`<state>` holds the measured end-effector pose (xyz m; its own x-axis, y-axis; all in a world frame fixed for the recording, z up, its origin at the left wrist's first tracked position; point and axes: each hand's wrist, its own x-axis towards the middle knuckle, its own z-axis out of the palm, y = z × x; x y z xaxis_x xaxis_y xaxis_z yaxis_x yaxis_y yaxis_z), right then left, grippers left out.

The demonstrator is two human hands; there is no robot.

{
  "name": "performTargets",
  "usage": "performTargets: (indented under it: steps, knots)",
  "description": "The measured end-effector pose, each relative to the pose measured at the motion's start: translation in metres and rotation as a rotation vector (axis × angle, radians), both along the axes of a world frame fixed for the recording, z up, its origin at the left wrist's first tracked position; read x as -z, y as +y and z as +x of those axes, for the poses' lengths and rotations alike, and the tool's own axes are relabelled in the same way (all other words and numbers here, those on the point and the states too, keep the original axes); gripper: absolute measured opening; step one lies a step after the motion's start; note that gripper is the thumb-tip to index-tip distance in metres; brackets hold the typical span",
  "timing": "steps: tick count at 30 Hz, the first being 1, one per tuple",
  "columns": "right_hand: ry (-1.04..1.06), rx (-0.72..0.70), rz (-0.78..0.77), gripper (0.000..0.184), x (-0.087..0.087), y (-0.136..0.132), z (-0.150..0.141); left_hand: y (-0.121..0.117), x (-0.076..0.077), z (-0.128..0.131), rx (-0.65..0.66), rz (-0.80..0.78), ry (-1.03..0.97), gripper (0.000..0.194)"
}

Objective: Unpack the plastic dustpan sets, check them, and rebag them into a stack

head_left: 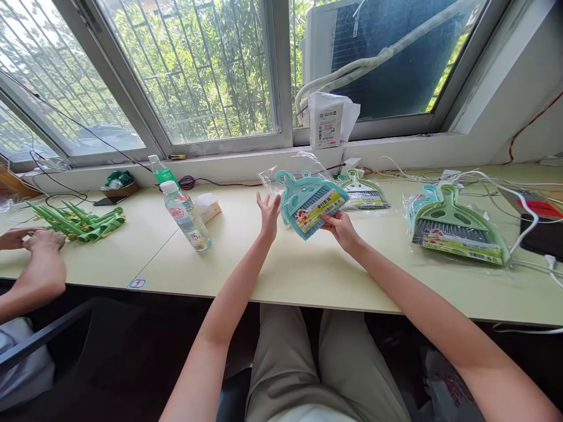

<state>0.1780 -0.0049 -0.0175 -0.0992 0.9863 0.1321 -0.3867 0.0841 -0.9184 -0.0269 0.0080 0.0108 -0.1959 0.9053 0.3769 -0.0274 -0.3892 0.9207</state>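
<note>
Your right hand (342, 230) grips the lower right edge of the teal dustpan set (297, 192), thumb and fingers closed, holding it tilted above the table (281, 275). Your left hand (269, 217) stands open, fingers spread, just beside the set; whether it touches the clear wrapper (270, 177) is hard to tell. Wrapped green dustpans (461, 225) lie to your right.
</note>
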Motion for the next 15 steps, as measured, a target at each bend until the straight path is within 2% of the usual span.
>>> performTargets:
  steps: [3,8,11,15]
  knots:
    - [0.004,0.029,0.004,0.041,0.002,-0.001,-0.005,0.007,0.006,0.000,0.368,-0.155,-0.149,0.063]
    - [0.072,0.256,0.058,0.035,0.007,0.006,-0.009,-0.001,0.028,0.031,0.650,-0.322,-0.236,0.048]
    - [0.098,0.328,0.033,0.032,0.009,0.012,-0.006,-0.004,0.033,0.042,0.693,-0.377,-0.226,0.045]
    - [0.131,0.252,-0.021,0.033,0.012,0.013,-0.007,-0.004,0.024,0.037,0.581,-0.282,-0.233,0.060]
